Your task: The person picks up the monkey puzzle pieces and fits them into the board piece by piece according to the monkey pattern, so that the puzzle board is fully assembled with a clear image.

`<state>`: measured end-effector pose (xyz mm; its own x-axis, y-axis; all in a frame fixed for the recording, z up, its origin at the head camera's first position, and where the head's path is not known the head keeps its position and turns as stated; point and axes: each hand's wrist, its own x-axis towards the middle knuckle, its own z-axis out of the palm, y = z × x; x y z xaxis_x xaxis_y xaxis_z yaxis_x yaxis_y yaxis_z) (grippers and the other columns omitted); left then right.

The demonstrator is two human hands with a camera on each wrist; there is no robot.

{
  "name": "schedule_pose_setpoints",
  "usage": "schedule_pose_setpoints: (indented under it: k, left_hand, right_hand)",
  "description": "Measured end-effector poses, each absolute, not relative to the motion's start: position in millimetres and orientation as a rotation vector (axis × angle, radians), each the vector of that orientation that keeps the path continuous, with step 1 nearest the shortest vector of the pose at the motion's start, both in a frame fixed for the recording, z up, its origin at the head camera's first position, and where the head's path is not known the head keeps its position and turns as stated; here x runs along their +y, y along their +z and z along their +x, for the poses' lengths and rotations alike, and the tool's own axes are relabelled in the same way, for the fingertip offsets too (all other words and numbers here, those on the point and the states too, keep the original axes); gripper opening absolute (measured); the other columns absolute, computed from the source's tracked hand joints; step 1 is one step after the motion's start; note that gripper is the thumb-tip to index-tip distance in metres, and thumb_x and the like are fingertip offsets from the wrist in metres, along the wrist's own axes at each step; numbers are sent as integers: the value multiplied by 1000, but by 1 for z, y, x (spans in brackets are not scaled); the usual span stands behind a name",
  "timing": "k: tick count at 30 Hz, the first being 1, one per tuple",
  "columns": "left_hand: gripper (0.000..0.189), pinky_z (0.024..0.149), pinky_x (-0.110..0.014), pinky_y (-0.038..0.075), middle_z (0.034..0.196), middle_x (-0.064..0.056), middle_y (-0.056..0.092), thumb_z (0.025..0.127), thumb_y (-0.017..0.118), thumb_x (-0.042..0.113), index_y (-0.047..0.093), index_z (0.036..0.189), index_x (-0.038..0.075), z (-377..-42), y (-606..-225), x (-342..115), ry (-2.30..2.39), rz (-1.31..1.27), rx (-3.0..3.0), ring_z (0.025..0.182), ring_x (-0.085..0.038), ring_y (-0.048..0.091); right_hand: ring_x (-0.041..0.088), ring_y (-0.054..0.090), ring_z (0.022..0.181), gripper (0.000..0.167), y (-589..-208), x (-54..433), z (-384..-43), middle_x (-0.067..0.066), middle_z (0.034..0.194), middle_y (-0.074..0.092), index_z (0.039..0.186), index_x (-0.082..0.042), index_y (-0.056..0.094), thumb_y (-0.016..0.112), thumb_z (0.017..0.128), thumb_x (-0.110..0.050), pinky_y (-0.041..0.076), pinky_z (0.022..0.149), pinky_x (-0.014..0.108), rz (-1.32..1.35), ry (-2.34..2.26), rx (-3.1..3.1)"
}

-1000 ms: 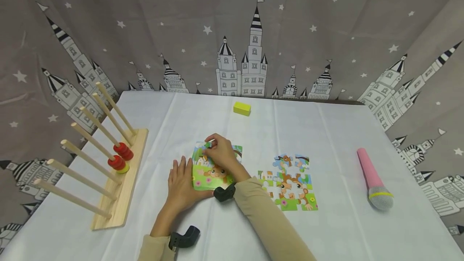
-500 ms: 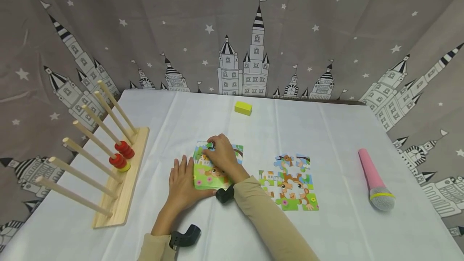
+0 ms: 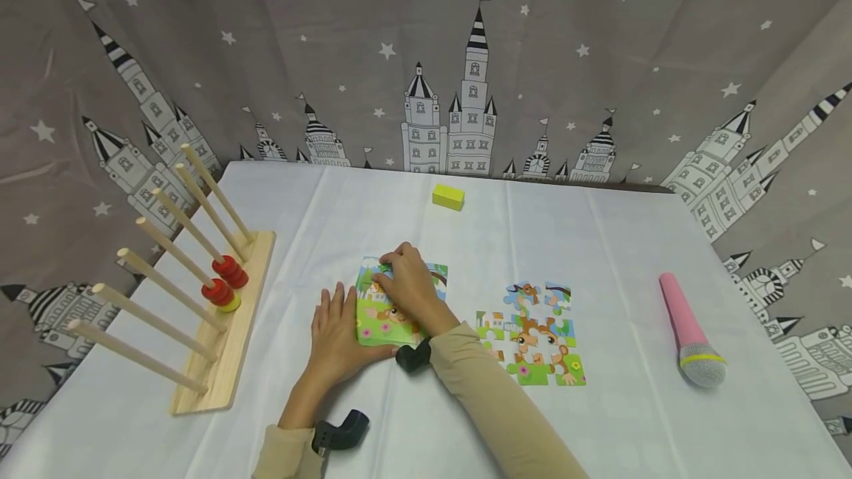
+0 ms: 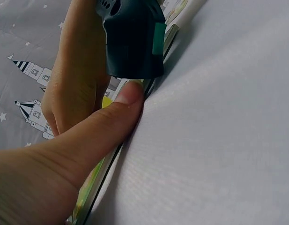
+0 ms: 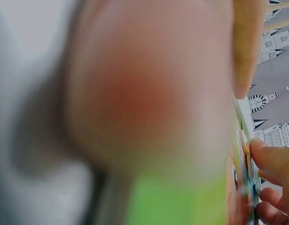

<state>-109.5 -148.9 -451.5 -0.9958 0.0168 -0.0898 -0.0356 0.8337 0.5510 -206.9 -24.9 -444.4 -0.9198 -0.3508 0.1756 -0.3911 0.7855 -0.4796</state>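
In the head view, a square picture puzzle board [image 3: 382, 327] with a printed monkey lies on the white table. My left hand [image 3: 336, 335] rests along its left side, fingers straight. The left thumb [image 4: 128, 96] presses the board's near edge in the left wrist view. My right hand [image 3: 413, 287] reaches over the board's upper left part and pinches a small puzzle piece [image 3: 384, 269] low at its surface, mostly covered by the fingers. In the right wrist view, the right fingertips [image 5: 263, 152] are at the board, while a blurred thumb fills the middle.
Right of the board lies a partly joined monkey puzzle [image 3: 532, 342] with gaps. A wooden peg rack [image 3: 246, 331] with red and yellow rings stands left. Farther back is a yellow block [image 3: 449, 196]. A pink toy microphone [image 3: 685, 324] lies at the right.
My right hand has shifted slightly and the puzzle piece, tilted up half a second ago, now lies lower against the board. The left hand stays at the board's side.
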Motion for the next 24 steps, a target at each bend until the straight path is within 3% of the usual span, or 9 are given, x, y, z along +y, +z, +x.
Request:
schedule_pose_setpoints:
  k: [14, 18, 24]
  left_hand:
    - [123, 109, -59, 2, 150, -27, 4, 58, 75, 59, 13, 143, -5, -111, -451, -148, 845, -15, 2937, 138, -44, -6]
    - [123, 109, -59, 2, 150, -27, 4, 58, 74, 61, 13, 143, -5, -110, -451, -148, 845, -15, 2942, 138, -44, -6]
    - [124, 109, -59, 2, 150, -26, 2, 58, 72, 63, 12, 143, -4, -109, -451, -148, 830, -15, 2942, 138, -44, -7]
  right_hand:
    - [18, 54, 95, 38, -442, -23, -197, 5, 107, 56, 115, -10, 62, 58, 87, -36, 47, 81, 30, 679, 641, -2848]
    - [20, 51, 113, 45, -439, -20, -189, 5, 125, 53, 122, -9, 57, 54, 89, -39, 44, 92, 35, 815, 531, -2868]
    - [25, 30, 136, 60, -439, -13, -179, 6, 146, 35, 134, -8, 44, 45, 90, -50, 29, 108, 46, 1033, 433, -2958]
